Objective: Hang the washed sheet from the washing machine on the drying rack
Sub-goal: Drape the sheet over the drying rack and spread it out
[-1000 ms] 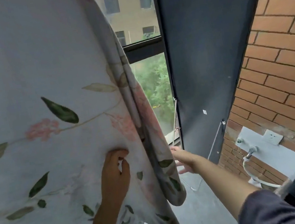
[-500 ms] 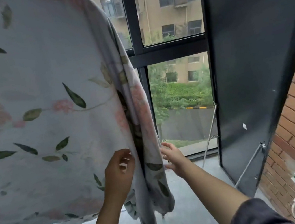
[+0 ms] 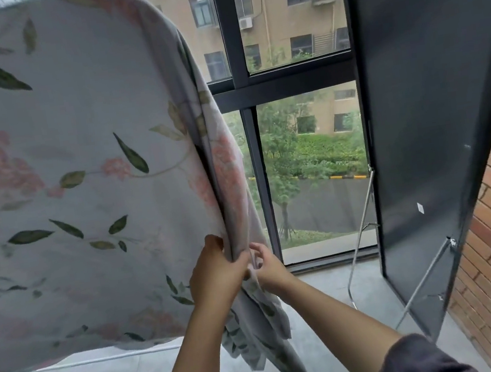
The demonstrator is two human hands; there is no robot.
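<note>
Well, the washed sheet [image 3: 79, 177] is already up, draped over the top of the drying rack [image 3: 104, 359] and hanging down broad and flat on the near side, with only the rack's pale lower rails showing beneath its hem. Both hands are at its right-hand edge, where the cloth doubles over and bunches into a thick fold. The left hand [image 3: 218, 279] has its fingers curled round that fold, and the right hand [image 3: 270, 269], touching it from the other side, looks to be pinching the same edge between thumb and fingertips. To my eye the hanging is nearly done and this is the spreading-out. The trouble I would expect comes from that one-sided pull: damp cloth is heavy, and a hard tug at this corner could drag the whole sheet sideways off the top. Leave the edge bunched, though, and the layers would dry badly. The loose tail below the hands hangs low towards the floor [image 3: 319, 317] and might trail on it. The dark panel [image 3: 434, 127] leaning at the right stands well apart.
</note>
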